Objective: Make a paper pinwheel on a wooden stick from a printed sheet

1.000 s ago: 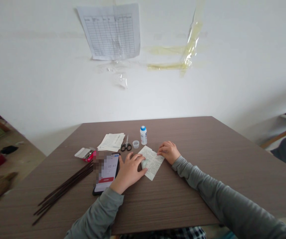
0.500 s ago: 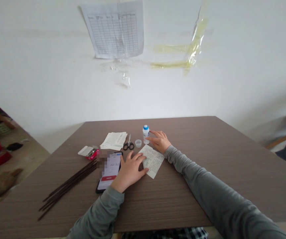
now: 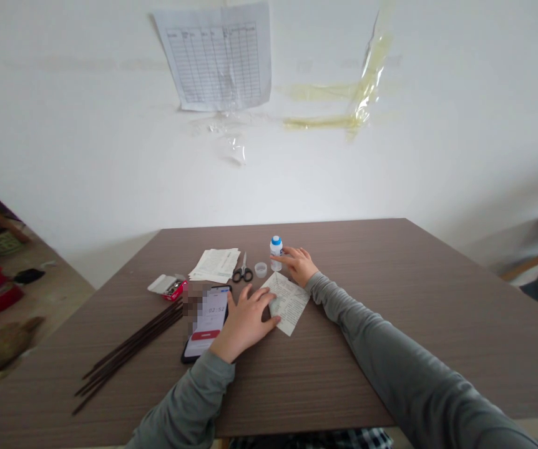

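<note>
On the brown tabletop (image 3: pixel 391 349), well in from its near edge, the left hand (image 3: pixel 245 322) lies flat with fingers spread, pressing the near-left part of a printed paper slip (image 3: pixel 290 302); it clasps nothing. A phone (image 3: pixel 207 322) lies just left of it, dark sticks (image 3: pixel 131 349) farther left. Beyond the slip, the right hand (image 3: pixel 301 265) reaches to a small white bottle with a blue cap (image 3: pixel 276 253), fingers loosely apart, fingertips at its side. A clear cap (image 3: pixel 260 269), scissors (image 3: pixel 242 270), folded papers (image 3: pixel 216 264) and a red box (image 3: pixel 170 286) run leftward toward the far edge.
</note>
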The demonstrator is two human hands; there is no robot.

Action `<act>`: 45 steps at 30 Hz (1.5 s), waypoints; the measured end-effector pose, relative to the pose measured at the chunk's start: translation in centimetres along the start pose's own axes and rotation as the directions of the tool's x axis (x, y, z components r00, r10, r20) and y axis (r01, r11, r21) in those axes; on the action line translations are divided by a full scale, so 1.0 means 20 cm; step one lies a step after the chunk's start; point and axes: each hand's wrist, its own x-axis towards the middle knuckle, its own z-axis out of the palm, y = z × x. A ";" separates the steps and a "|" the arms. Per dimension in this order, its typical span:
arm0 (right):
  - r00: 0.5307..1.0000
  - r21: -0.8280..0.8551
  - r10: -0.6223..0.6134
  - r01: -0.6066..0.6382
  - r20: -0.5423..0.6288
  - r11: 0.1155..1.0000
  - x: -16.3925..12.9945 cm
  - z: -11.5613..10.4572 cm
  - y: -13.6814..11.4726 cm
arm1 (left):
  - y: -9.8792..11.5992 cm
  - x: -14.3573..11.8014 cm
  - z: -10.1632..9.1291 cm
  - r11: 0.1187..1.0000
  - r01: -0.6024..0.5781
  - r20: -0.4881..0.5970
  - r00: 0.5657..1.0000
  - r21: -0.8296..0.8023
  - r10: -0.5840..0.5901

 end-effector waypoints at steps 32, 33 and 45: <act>0.982 -0.006 -0.018 0.017 -0.189 1.000 -0.45 -0.10 0.30 | 0.06 0.01 0.07 0.994 -0.075 -0.048 0.996 -0.077 0.072; 0.983 -0.022 -0.014 0.010 -0.180 1.000 -0.45 -0.10 0.29 | 0.06 0.01 0.07 0.995 -0.075 -0.047 0.996 -0.072 0.071; 0.980 -0.145 -0.062 0.034 -0.191 0.989 -0.45 -0.09 0.30 | 0.07 0.02 0.08 0.996 -0.061 -0.021 0.998 -0.068 0.059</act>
